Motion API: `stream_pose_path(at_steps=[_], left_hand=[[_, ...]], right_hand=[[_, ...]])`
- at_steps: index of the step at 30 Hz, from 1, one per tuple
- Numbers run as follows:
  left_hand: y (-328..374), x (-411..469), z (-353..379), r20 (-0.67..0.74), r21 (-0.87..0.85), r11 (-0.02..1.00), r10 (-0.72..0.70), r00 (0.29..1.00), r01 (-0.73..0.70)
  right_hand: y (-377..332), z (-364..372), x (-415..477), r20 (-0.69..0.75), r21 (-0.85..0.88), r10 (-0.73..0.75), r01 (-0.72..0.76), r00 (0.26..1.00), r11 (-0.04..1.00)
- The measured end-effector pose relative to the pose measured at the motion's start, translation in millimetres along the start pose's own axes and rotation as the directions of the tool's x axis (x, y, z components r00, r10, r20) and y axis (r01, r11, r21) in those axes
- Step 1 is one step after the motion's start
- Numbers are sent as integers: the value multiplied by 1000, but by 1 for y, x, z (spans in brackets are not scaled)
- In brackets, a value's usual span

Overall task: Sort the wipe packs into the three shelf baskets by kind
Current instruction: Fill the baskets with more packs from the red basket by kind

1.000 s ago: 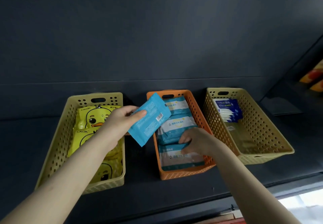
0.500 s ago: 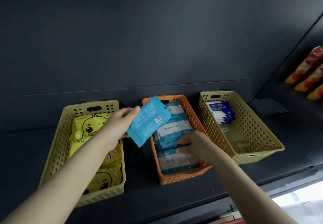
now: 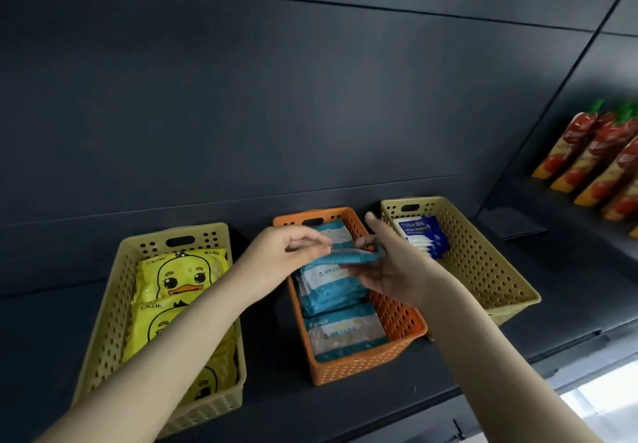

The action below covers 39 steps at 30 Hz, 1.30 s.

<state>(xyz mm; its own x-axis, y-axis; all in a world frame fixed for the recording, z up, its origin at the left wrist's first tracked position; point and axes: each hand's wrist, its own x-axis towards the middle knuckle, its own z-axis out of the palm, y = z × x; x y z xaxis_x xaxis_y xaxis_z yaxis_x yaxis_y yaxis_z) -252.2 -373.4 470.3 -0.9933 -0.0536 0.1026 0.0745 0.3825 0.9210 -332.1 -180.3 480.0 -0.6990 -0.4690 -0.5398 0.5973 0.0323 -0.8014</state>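
I find the scene dim overall: the dark shelf panel (image 3: 310,97) takes up most of the light and shows no glare. The one strong source I see is an overexposed bright patch (image 3: 600,397) at lower right. Motion blur smears the left hand (image 3: 283,252), the right hand (image 3: 390,270) and the teal pack (image 3: 352,258) between them. The red pouches (image 3: 593,163) at the right edge are soft. Shelf lines bow toward the frame edges. Soft shadow sits left of the orange basket (image 3: 397,318).

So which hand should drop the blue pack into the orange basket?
Probably the left hand: it pinches the blue pack just above the orange basket. The right hand touches the other end, but its grip is too blurred to tell.
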Motion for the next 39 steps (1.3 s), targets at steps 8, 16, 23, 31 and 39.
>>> stream_pose_path(at_steps=[8, 16, 23, 31, 39], left_hand=[[-41, 7, -14, -38, 175, 969, -170, 985, 174], [-60, 5, -1, 144, 323, 923, -265, 953, 208], [-64, 6, -10, 242, 351, 912, -309, 920, 214], [-67, 8, -9, 237, 337, 918, -298, 924, 210], [-70, 8, -8, 226, 327, 922, -291, 930, 209]], right_hand=[[12, -20, 8, -28, -87, -175, 172, 984, 981], [22, -30, 7, -53, -413, -126, 93, 991, 906], [39, -16, 20, -47, -738, 49, -67, 998, 672], [45, -8, 24, -107, -950, 35, -112, 994, 293], [51, -10, 25, -172, -981, -20, -169, 985, 93]])
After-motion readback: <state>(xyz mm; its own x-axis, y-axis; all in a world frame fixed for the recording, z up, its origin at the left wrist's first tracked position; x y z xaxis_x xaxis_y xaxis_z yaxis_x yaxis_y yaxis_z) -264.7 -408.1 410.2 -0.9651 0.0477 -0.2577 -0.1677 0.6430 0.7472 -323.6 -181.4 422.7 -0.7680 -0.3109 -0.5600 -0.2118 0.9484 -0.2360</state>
